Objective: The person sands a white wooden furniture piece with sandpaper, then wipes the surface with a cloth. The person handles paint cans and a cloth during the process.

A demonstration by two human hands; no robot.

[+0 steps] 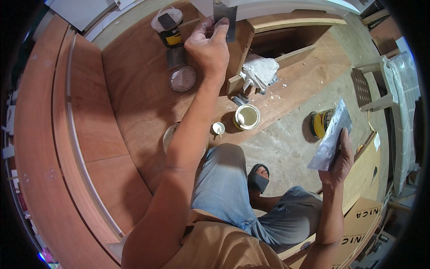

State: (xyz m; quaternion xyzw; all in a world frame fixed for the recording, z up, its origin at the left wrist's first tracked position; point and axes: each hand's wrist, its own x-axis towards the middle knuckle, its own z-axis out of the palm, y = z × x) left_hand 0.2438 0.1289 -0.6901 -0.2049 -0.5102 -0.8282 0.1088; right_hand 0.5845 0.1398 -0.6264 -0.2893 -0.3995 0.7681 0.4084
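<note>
My left hand point(208, 47) is raised at the top middle, closed on a thin dark metal scraper blade point(227, 28). The blade overlaps the edge of a white panel point(286, 8) in view; I cannot tell whether it touches. At the right, my right hand point(337, 163) grips a wide, flat silvery metal plate point(330, 136), held tilted. Behind that plate a black and yellow can point(319, 124) stands on the floor. Left of my left hand is a black and yellow bucket point(172, 37) with pinkish paste and a dark flat piece on top.
A round lid point(182, 78) smeared with paste, an open can point(246, 121) and a small white cup point(218, 129) sit on the plywood. A wooden frame point(298, 24) has a white cloth point(260, 71) at its corner. Cardboard point(365, 219) and a plastic stool point(374, 85) stand right.
</note>
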